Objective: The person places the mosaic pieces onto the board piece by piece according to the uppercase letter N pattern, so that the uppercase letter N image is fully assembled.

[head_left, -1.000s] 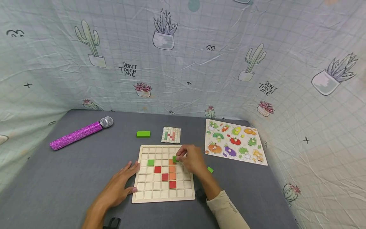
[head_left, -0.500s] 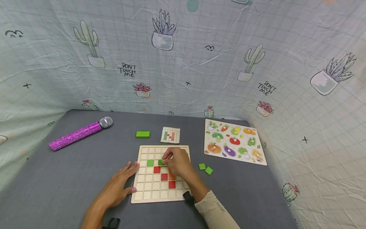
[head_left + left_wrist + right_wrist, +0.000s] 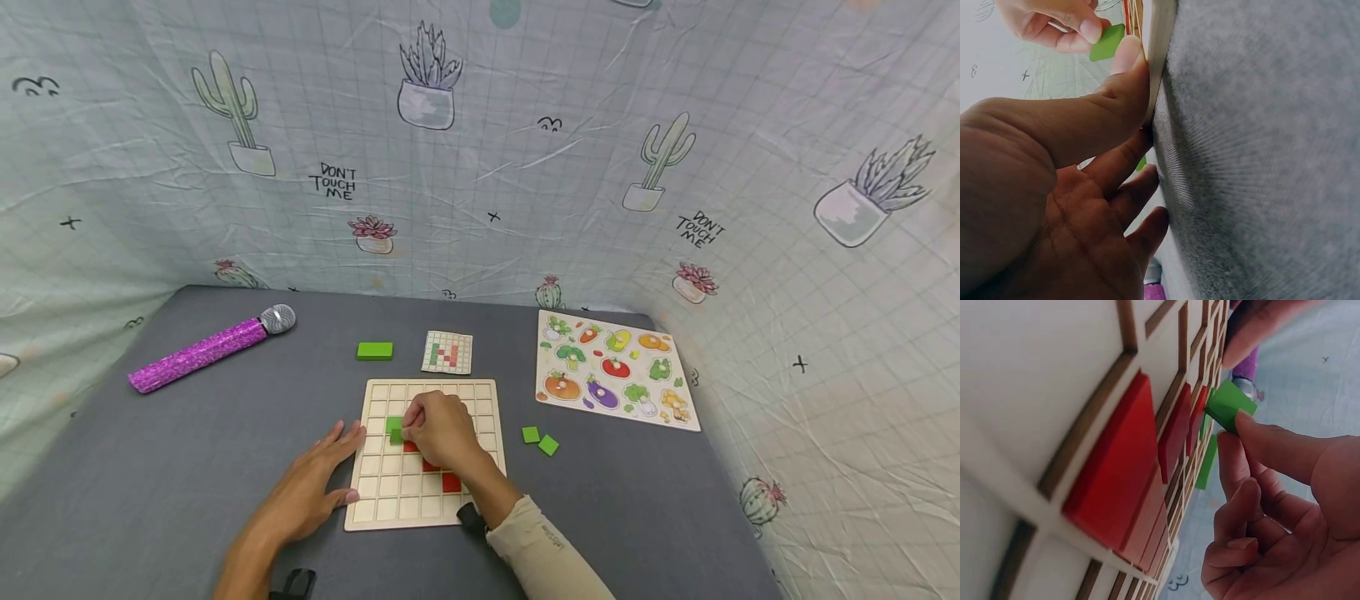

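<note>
My right hand (image 3: 442, 429) pinches a green square tile (image 3: 1232, 405) between thumb and fingertips, close over a wooden grid board (image 3: 405, 506). In the head view this tile overlaps the near side of another green tile (image 3: 393, 423) lying in the grid. Red tiles (image 3: 451, 482) step diagonally across the board, partly behind my right hand. Orange tiles (image 3: 1145, 519) show in the right wrist view but are hidden by the hand in the head view. My left hand (image 3: 303, 483) lies at the board's left side, its thumb and extended fingers touching the edge.
Two loose green tiles (image 3: 531, 435) lie right of the board. Behind it are a green block (image 3: 375, 352) and a small pattern card (image 3: 447, 353). A vegetable puzzle board (image 3: 592, 362) sits at the back right, a glittery purple microphone (image 3: 202, 355) at the back left.
My right hand has carried the green tile left across the board, from over the orange column to beside the placed green tile. My left hand has stayed put.
</note>
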Available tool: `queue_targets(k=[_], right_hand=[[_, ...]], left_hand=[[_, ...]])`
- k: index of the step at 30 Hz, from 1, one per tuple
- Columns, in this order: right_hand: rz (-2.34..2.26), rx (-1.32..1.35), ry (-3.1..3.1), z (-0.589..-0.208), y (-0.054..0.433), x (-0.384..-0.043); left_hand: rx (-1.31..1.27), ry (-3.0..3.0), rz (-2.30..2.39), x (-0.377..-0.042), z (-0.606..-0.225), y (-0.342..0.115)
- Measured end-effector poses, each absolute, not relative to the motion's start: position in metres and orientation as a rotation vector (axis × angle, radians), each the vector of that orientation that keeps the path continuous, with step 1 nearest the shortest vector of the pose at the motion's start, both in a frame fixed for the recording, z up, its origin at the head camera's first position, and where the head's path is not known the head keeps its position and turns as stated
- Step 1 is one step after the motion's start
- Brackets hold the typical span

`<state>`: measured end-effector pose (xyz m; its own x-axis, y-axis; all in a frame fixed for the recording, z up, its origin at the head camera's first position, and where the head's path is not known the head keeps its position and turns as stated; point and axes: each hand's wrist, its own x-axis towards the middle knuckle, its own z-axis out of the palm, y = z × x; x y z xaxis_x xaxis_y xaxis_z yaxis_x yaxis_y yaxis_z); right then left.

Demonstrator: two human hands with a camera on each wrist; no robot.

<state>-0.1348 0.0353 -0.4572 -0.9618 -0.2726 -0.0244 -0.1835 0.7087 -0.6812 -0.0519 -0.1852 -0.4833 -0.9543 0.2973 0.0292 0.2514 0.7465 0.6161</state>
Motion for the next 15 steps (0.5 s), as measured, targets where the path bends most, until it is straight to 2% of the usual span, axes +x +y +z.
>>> queue_targets(k=[15], right_hand=[[-0.893, -0.488, 2.853, -0.462, 0.021, -0.137]], left_hand=[[0.420, 2.850, 0.992, -0.053, -0.484, -0.185]])
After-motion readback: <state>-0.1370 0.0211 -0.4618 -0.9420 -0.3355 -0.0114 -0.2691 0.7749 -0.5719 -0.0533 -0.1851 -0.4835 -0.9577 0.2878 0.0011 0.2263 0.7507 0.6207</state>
